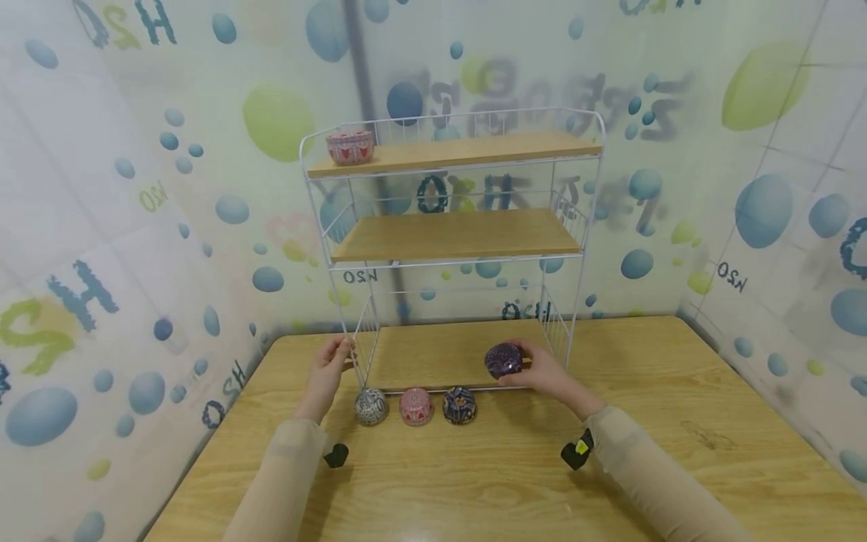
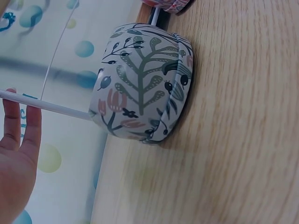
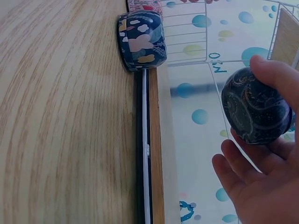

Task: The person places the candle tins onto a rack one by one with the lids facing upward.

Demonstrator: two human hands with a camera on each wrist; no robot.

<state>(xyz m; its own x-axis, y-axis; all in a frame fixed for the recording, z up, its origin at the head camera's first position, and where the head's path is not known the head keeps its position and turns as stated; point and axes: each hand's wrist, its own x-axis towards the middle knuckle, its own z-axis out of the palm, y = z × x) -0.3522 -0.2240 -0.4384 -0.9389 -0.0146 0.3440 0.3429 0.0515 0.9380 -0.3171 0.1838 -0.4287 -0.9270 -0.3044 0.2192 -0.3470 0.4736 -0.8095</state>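
Note:
My right hand (image 1: 538, 369) holds a dark purple patterned tin (image 1: 503, 360) between thumb and fingers, above the right part of the bottom shelf. In the right wrist view, the same round tin (image 3: 256, 106) shows pale swirls. My left hand (image 1: 330, 369) grips the left front post of a white wire shelf rack (image 1: 313, 218); in the left wrist view, two fingers (image 2: 32, 121) reach up to the post. Along the rack's front edge stand a grey-white leaf-patterned tin (image 1: 371, 406), a pink tin with red hearts (image 1: 416, 406) and a navy patterned tin (image 1: 460, 406).
A pink-and-red tin (image 1: 350, 147) sits at the left end of the wooden top shelf (image 1: 460, 154). Below it are the middle shelf (image 1: 457, 233) and the bottom shelf (image 1: 433, 354). The rack stands on a wooden table (image 1: 474, 482), with patterned curtains behind and at both sides.

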